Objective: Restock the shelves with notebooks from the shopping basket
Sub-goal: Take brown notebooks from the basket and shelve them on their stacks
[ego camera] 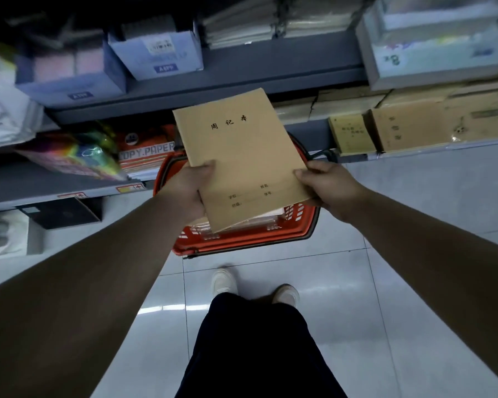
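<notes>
A tan kraft-paper notebook [242, 156] with black printed characters is held up over the red shopping basket [242, 239] on the floor. My left hand [189, 189] grips its lower left edge, thumb on the cover. My right hand [328, 186] pinches its lower right edge. More notebooks lie in the basket beneath, mostly hidden by the held one. Matching tan notebooks [351, 136] stand on the low shelf at the right.
Grey shelves [242, 79] run across the back with blue boxes [158, 53], a copy-paper pack [147, 150] and colourful packs at left, cardboard boxes [431, 124] at right. A black folder [61, 212] leans under the left shelf. My feet [253, 285] stand on white tiles.
</notes>
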A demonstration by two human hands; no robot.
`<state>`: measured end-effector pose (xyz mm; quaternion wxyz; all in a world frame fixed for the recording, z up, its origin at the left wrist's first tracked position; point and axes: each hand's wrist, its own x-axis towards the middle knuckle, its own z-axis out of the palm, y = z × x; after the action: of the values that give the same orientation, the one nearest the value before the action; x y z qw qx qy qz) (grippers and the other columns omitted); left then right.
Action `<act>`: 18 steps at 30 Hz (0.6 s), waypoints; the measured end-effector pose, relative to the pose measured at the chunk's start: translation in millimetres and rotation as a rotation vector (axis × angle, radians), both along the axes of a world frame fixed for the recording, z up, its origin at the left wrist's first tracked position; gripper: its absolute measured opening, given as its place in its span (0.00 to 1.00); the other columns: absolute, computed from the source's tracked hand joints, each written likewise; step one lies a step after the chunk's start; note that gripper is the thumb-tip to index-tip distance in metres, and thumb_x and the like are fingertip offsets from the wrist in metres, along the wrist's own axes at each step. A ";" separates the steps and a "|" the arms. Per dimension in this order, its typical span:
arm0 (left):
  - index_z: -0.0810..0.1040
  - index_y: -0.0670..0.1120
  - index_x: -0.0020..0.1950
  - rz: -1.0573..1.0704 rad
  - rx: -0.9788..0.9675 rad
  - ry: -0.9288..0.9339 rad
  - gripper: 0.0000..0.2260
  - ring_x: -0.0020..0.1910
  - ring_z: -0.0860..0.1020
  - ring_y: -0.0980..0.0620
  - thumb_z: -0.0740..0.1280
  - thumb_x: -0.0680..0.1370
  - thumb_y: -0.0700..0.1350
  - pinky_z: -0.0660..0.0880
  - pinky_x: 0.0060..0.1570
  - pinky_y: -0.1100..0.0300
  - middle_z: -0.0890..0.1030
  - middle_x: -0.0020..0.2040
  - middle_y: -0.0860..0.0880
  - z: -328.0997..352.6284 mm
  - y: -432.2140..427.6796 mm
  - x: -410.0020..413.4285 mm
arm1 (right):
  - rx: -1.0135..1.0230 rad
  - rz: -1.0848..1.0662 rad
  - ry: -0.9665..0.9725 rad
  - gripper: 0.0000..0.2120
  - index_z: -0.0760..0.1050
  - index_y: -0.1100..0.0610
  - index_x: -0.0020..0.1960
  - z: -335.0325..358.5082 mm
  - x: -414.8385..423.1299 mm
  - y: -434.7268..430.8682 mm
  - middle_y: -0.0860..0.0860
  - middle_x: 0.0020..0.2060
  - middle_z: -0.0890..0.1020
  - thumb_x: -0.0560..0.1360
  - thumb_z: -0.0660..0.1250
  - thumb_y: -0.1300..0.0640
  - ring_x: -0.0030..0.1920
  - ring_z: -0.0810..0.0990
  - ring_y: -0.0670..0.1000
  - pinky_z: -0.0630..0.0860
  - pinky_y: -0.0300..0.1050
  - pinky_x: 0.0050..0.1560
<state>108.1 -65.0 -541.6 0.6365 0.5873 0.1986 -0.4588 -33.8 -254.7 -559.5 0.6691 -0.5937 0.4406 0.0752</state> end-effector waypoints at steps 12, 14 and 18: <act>0.72 0.48 0.70 -0.040 -0.114 -0.135 0.17 0.55 0.81 0.44 0.59 0.81 0.38 0.79 0.43 0.48 0.81 0.60 0.43 136.2 -2.0 -20.6 | -0.214 -0.061 -0.104 0.10 0.77 0.53 0.55 142.9 -14.5 -2.7 0.45 0.43 0.81 0.80 0.61 0.64 0.43 0.80 0.46 0.79 0.50 0.56; 0.72 0.47 0.70 -0.054 -0.141 -0.148 0.17 0.55 0.81 0.44 0.57 0.82 0.37 0.80 0.44 0.49 0.80 0.61 0.42 157.8 -0.9 -24.8 | -0.183 -0.102 -0.130 0.10 0.77 0.55 0.57 164.2 -16.3 -4.8 0.46 0.45 0.82 0.80 0.61 0.64 0.47 0.81 0.48 0.79 0.50 0.56; 0.72 0.44 0.70 -0.084 -0.199 -0.190 0.17 0.61 0.78 0.42 0.54 0.83 0.38 0.78 0.51 0.46 0.79 0.64 0.41 200.5 -2.9 -33.1 | -0.189 -0.109 -0.154 0.11 0.76 0.56 0.59 207.3 -20.3 -12.9 0.53 0.52 0.82 0.80 0.61 0.63 0.53 0.81 0.55 0.79 0.57 0.56</act>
<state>75.0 -67.8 -341.1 0.6877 0.5699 0.0665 -0.4448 -54.1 -267.6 -352.2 0.6451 -0.6332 0.4249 -0.0489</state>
